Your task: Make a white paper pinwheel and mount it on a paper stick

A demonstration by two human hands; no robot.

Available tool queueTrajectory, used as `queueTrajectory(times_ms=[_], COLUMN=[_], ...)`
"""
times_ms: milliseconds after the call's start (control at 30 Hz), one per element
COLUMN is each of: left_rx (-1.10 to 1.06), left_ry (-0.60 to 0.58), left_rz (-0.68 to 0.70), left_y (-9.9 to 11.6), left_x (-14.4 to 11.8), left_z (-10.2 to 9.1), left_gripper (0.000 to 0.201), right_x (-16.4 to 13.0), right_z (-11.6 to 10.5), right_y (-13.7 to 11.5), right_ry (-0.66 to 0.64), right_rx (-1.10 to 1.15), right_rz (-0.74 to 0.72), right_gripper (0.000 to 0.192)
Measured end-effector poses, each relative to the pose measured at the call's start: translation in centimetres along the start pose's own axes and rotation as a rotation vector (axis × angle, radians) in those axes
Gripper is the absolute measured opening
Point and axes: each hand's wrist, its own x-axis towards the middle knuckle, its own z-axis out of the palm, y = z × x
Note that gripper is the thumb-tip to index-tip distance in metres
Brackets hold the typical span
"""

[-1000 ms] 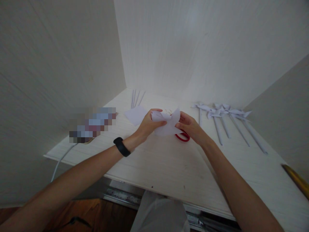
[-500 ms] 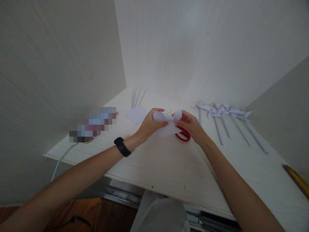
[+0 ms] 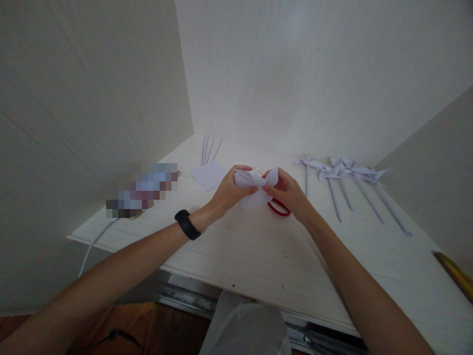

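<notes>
Both hands pinch one white paper piece [image 3: 254,190] above the table [image 3: 258,251] centre: left hand [image 3: 229,190] grips its left flap, right hand [image 3: 288,192] grips the right flap, fingertips nearly meeting. Red scissors [image 3: 279,209] lie just under the right hand. Finished paper pinwheels [image 3: 343,182] at 2 o'clock, well apart. Paper square [image 3: 209,176] and thin paper sticks [image 3: 209,149] at 11 o'clock.
</notes>
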Motion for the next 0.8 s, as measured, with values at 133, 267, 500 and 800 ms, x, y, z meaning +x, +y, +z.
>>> queueTrajectory(times_ms=[133,267,500,800], left_rx=[0.043,0.063,0.050,0.000], left_ry=[0.008,0.014,-0.002,-0.025], left_rz=[0.009,0.020,0.017,0.019], left_y=[-0.04,-0.05,-0.03,-0.01], left_x=[0.02,0.03,0.00,-0.02], left_z=[-0.08,-0.14,-0.06,-0.14], left_gripper=[0.051,0.051,0.052,0.052], right_x=[0.01,0.08,0.06,-0.05], right_z=[0.12,0.00,-0.03,-0.01], right_y=[0.10,0.28,0.23,0.07], right_ry=[-0.006,-0.006,-0.003,0.001], right_rx=[-0.020,0.004,0.038,0.056], right_rz=[0.008,0.007,0.017,0.033], right_gripper=[0.023,0.023,0.026,0.028])
